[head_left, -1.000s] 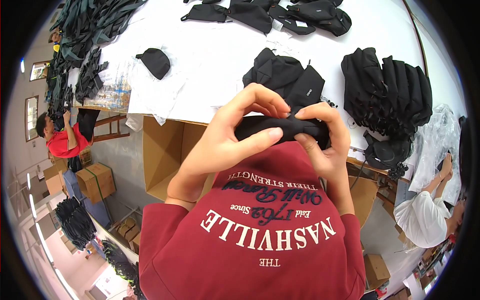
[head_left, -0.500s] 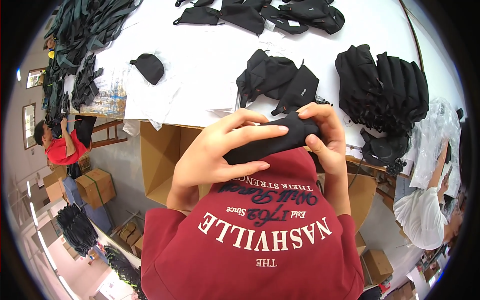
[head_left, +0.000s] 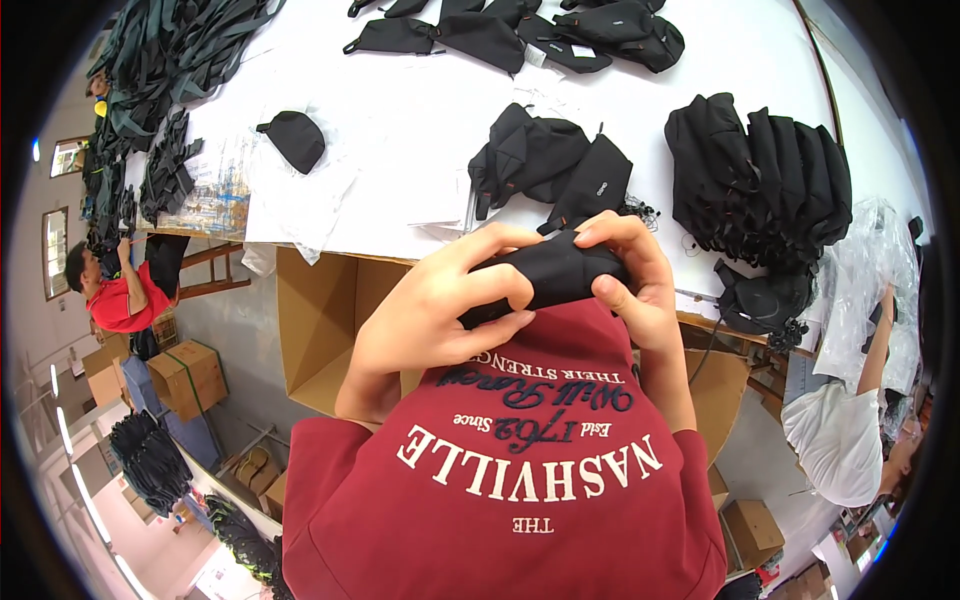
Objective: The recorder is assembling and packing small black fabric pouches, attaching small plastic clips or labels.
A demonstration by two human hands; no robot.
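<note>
Head view: a black pouch point(head_left: 560, 277) is held before the red shirt point(head_left: 500, 560), left hand point(head_left: 435, 300) and right hand point(head_left: 645, 300) gripping opposite ends, probably to steady its soft fabric; beyond, black bags point(head_left: 535, 150) lie on the white desk point(head_left: 400, 120), seemingly within reach.

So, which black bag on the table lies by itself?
The small rounded bag towards the left of the white table. The other bags on it lie bunched: the far group, the middle cluster and the stack at the right.
</note>
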